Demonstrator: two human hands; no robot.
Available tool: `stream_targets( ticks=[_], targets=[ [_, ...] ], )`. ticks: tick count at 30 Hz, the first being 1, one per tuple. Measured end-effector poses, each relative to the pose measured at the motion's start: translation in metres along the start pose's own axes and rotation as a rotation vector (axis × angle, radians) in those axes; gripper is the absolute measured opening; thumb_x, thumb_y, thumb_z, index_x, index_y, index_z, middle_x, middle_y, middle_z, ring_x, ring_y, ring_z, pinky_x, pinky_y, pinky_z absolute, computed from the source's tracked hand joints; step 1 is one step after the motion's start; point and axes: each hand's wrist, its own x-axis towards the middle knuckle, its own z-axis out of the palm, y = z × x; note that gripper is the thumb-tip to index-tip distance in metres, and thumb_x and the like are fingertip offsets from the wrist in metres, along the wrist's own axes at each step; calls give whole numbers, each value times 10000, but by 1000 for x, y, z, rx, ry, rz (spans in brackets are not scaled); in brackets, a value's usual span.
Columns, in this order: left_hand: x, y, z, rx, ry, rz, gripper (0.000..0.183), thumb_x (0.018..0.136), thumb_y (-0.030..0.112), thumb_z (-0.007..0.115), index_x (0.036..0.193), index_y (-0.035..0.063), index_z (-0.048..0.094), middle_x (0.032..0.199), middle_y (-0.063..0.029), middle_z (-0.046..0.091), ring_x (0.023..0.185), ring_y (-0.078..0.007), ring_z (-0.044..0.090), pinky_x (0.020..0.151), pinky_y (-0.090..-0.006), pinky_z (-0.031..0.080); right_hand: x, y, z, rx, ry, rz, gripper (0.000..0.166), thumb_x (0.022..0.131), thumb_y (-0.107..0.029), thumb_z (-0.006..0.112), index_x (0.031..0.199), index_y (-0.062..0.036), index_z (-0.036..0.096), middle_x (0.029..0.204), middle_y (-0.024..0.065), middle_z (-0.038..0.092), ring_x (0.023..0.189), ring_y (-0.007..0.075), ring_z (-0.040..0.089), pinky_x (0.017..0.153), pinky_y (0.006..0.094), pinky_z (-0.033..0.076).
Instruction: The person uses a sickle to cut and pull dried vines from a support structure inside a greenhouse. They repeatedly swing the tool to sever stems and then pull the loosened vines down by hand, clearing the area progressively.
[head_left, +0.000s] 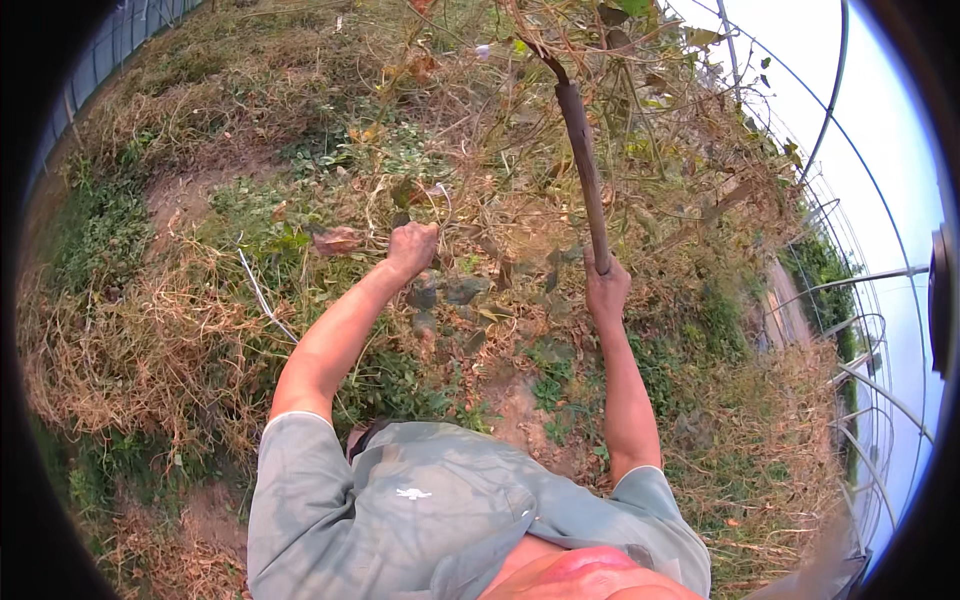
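My right hand (607, 289) is closed around the lower end of a wooden handle (583, 165). The handle points away from me, and a dark, curved metal piece (551, 61) at its far end reaches into tangled vines. My left hand (412, 247) is closed on thin dry vine stems (375, 236) at the middle of the view. A shrivelled brown leaf (335, 241) hangs just left of that hand. Both arms are stretched forward, with a gap between the hands. The tip of the metal piece is partly hidden by stems.
Dry vines (165, 337) and green weeds (105, 232) cover much of the ground. A pale thin stick (262, 296) slants beside my left forearm. Curved metal greenhouse hoops (832, 105) rise at the right. Bare soil (517, 409) shows in front of my body.
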Motion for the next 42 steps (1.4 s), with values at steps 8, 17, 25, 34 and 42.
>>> stream_targets(
  ticks=[8,17,25,34,42],
  targets=[
    [-14,8,41,-177,-83,-83,166,898,180,591,1038,108,643,899,-155,691,909,-356,678,724,-511,546,-60,112,-4,-225,69,219,431,922,-384,671,753,10,628,614,177,602,618,389,621,605,487,455],
    [-48,9,107,-226,-198,-132,114,866,190,623,926,97,652,893,-142,717,862,-376,701,725,-511,554,0,-11,-23,-248,-53,-387,212,877,-238,709,781,-92,589,616,127,609,583,350,618,526,438,448],
    [-67,21,135,-362,-166,-292,203,904,229,601,1034,100,689,988,-200,700,912,-414,672,786,-521,536,84,149,-137,-839,72,263,236,891,-301,676,894,-66,681,837,185,706,802,384,695,693,491,544],
    [-3,66,67,-394,0,-42,167,908,107,575,1063,71,624,993,-190,668,968,-389,653,816,-502,527,-138,236,-59,-333,-81,549,400,915,-375,661,873,21,683,741,247,669,750,417,674,668,475,490],
    [24,112,56,-575,53,38,512,790,40,623,1296,88,559,1246,-163,577,1160,-352,581,981,-443,488,-340,229,-53,-168,-358,857,438,904,-369,699,716,10,588,565,65,528,549,176,497,548,401,425]
  ],
)
